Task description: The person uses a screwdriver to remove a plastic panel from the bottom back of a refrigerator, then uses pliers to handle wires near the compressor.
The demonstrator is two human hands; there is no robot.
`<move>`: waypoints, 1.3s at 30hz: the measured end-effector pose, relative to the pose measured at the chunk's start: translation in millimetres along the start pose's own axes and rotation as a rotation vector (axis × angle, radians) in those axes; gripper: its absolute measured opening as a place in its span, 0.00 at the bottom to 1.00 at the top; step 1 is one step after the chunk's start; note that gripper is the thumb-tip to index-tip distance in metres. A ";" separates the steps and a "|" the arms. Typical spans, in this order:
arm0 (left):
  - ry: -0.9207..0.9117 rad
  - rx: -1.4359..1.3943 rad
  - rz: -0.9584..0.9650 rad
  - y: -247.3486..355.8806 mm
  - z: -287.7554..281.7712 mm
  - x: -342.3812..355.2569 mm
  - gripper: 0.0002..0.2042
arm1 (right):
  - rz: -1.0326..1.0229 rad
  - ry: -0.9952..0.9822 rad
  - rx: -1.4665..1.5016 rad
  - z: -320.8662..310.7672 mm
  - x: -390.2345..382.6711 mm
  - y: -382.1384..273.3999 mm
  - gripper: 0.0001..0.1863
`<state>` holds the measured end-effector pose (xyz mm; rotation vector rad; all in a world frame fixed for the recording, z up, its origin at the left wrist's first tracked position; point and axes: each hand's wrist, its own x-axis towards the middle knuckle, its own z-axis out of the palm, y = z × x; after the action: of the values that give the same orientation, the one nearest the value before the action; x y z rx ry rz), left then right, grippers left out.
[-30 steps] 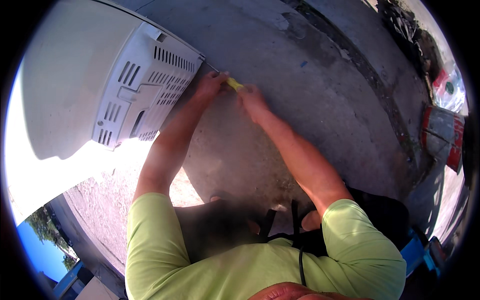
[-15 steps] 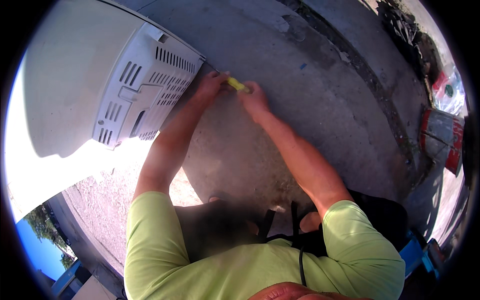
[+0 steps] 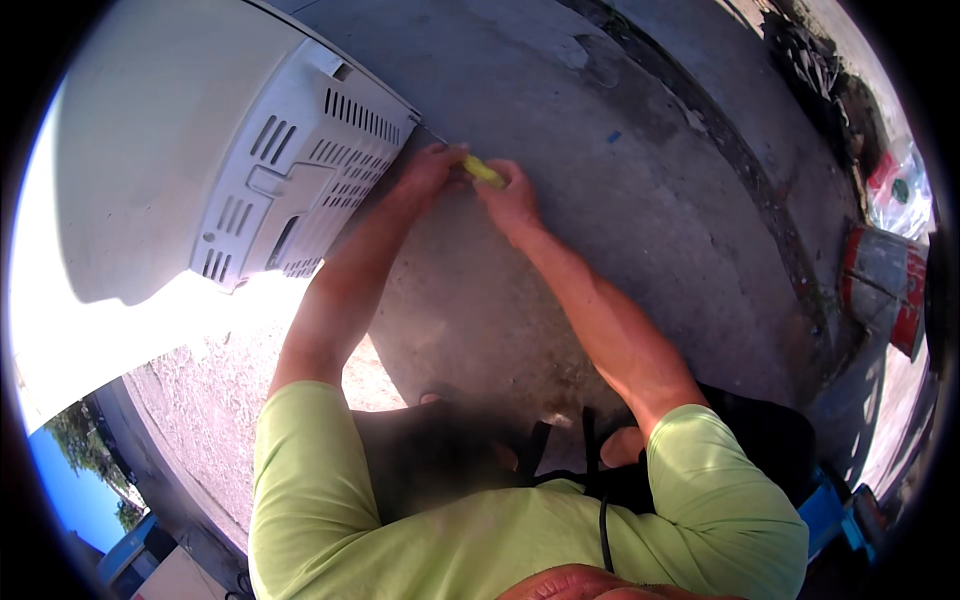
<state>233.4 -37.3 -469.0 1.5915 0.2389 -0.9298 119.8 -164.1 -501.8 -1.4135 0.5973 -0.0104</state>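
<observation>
A large white appliance with a slotted plastic panel fills the upper left. A screwdriver with a yellow handle has its thin metal shaft reaching toward the panel's far right corner; whether the tip touches is too small to tell. My left hand is closed around the front of the screwdriver, close to that corner. Just right of it, my right hand grips the yellow handle with curled fingers, partly hiding it.
Grey concrete lies beneath, with a dark cracked channel along the right. A dented metal bucket with red bands stands at the right edge, near a clear plastic bag and dark debris. Blue objects lie behind me.
The appliance and both hands sit slightly farther right in the picture than a second ago. My hands keep their hold on the screwdriver, with only small shifts of the fingers.
</observation>
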 end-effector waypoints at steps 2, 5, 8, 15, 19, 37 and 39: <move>-0.012 -0.001 0.005 -0.4 -1.6 0.1 0.13 | 0.319 -0.108 0.150 -4.5 -3.7 -20.5 0.20; -0.034 -0.001 0.005 1.2 -1.0 0.0 0.13 | 0.410 -0.160 0.133 -11.7 4.5 -15.7 0.22; -0.037 -0.016 0.003 0.9 -2.3 -1.6 0.13 | -0.020 -0.023 -0.232 -3.6 1.7 0.2 0.23; -0.018 0.031 0.012 -8.5 -6.4 -0.3 0.15 | -0.222 0.022 -0.410 -6.0 -18.0 -2.7 0.25; -0.088 0.243 -0.008 -33.4 -20.6 8.4 0.18 | -0.127 -0.132 -0.427 -12.1 -28.4 7.1 0.24; -0.163 0.498 -0.029 -66.4 -116.4 -193.5 0.18 | -0.018 -0.464 -0.261 0.1 9.7 -102.9 0.29; -0.088 0.424 0.002 -82.3 -124.2 -238.6 0.21 | -0.100 -0.487 -0.258 15.8 12.1 -144.8 0.36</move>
<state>78.4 177.3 -373.8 1.9294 -0.0258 -1.0970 185.5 -180.2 -372.2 -1.6210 0.1253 0.3335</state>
